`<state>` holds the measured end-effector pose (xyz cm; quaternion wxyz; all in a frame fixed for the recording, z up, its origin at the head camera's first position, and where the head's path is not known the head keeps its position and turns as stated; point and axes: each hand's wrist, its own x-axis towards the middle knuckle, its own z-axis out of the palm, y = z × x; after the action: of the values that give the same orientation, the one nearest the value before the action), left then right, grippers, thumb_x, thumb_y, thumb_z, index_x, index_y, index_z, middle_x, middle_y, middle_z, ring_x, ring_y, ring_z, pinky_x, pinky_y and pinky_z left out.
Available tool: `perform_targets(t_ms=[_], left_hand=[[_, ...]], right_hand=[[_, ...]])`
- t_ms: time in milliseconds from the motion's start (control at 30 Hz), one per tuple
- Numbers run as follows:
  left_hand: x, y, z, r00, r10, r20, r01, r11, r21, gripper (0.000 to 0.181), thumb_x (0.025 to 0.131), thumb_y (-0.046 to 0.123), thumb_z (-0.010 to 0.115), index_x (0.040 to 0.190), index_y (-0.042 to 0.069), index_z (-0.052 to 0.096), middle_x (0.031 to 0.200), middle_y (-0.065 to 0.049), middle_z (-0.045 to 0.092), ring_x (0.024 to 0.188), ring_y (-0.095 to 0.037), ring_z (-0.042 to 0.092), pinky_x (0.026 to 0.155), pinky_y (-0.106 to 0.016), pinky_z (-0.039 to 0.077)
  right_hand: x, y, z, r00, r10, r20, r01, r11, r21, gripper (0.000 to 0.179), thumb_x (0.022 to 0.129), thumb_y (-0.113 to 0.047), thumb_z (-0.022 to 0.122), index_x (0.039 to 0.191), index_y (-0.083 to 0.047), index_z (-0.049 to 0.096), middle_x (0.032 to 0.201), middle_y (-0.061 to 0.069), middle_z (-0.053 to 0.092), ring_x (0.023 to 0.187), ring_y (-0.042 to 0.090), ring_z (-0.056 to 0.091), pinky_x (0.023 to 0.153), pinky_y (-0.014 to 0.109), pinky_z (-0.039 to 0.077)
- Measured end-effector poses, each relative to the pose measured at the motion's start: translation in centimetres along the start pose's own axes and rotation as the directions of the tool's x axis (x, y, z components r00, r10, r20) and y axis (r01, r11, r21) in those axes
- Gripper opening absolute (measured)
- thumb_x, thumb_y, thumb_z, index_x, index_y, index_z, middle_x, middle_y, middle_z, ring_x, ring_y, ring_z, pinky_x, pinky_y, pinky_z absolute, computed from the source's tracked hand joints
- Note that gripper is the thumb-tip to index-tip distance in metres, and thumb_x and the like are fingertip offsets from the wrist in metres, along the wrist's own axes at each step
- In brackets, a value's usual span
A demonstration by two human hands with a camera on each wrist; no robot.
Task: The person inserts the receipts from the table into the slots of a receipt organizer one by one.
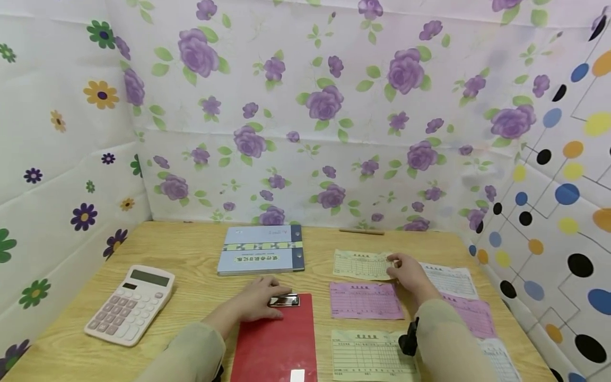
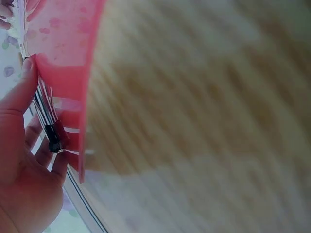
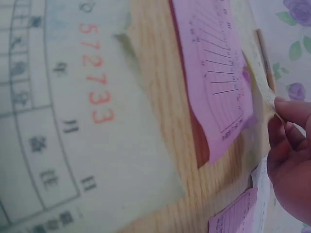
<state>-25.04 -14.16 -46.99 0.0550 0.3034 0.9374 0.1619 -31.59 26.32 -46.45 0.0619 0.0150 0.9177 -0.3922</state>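
The right hand (image 1: pixel 411 276) pinches the far yellow slip (image 1: pixel 360 265); the left hand (image 1: pixel 255 301) grips the red clipboard (image 1: pixel 277 347) (at its metal clip (image 1: pixel 288 301)).

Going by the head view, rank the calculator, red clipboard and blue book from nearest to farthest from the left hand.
1. Red clipboard: touched by the left hand.
2. Blue book: just beyond the hand.
3. Calculator: well off to the left.

Bright, even light — white glare on the red clipboard (image 1: pixel 277 347); left wrist's tabletop (image 2: pixel 194 111) blurred.
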Motion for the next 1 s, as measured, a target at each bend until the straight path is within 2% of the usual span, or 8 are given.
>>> perform_targets(t_ms=[100, 200, 467, 700, 1000], left_hand=[[-0.1, -0.2, 0.1, 1.000, 0.013, -0.028, -0.013, 1.000, -0.006, 0.048, 0.085, 0.034, 0.069, 0.130, 0.023, 0.058, 0.114, -0.005, 0.050, 0.104, -0.027, 0.044, 0.088, -0.049, 0.036], [-0.2, -0.2, 0.0, 0.998, 0.027, -0.053, -0.028, 1.000, -0.013, 0.042, 0.086, 0.030, 0.068, 0.127, 0.023, 0.061, 0.111, -0.005, 0.051, 0.101, -0.026, 0.046, 0.086, -0.047, 0.037], [-0.6, -0.5, -0.1, 0.996, 0.026, -0.080, -0.027, 1.000, -0.013, 0.038, 0.086, 0.027, 0.068, 0.123, 0.019, 0.063, 0.103, -0.002, 0.050, 0.093, -0.021, 0.045, 0.079, -0.041, 0.039], [-1.2, -1.4, -0.4, 0.995, -0.001, -0.104, 0.001, 1.000, -0.008, 0.037, 0.087, 0.028, 0.068, 0.123, 0.019, 0.063, 0.097, 0.001, 0.048, 0.086, -0.016, 0.044, 0.075, -0.037, 0.040], [-2.1, -2.4, -0.4, 0.989, 0.045, -0.143, -0.044, 0.999, 0.004, 0.038, 0.086, 0.025, 0.068, 0.122, 0.015, 0.063, 0.092, 0.002, 0.047, 0.081, -0.014, 0.043, 0.070, -0.033, 0.039]], right_hand=[[-0.1, -0.1, -0.1, 1.000, -0.003, -0.003, 0.003, 0.999, 0.044, 0.037, 0.094, -0.011, 0.055, 0.130, -0.004, 0.050, 0.108, 0.015, 0.047, 0.071, 0.020, 0.048, 0.057, 0.032, 0.042], [-0.3, -0.3, -0.2, 1.000, -0.016, -0.014, 0.017, 0.998, 0.068, 0.036, 0.093, -0.010, 0.055, 0.128, -0.003, 0.051, 0.113, 0.017, 0.047, 0.078, 0.021, 0.051, 0.061, 0.032, 0.044], [-1.0, -1.0, -0.8, 0.998, -0.063, 0.004, 0.061, 0.979, 0.194, 0.039, 0.096, -0.012, 0.053, 0.134, -0.004, 0.047, 0.132, 0.023, 0.040, 0.091, 0.026, 0.059, 0.075, 0.039, 0.050], [-2.0, -2.5, -1.0, 0.994, -0.106, 0.003, 0.102, 0.963, 0.250, 0.042, 0.095, -0.014, 0.055, 0.135, -0.003, 0.046, 0.125, 0.019, 0.044, 0.095, 0.023, 0.060, 0.082, 0.041, 0.047], [-3.3, -4.1, 0.6, 0.985, -0.144, 0.096, 0.109, 0.945, 0.307, 0.039, 0.094, -0.013, 0.057, 0.132, -0.007, 0.050, 0.118, 0.014, 0.046, 0.088, 0.024, 0.056, 0.076, 0.044, 0.045]])
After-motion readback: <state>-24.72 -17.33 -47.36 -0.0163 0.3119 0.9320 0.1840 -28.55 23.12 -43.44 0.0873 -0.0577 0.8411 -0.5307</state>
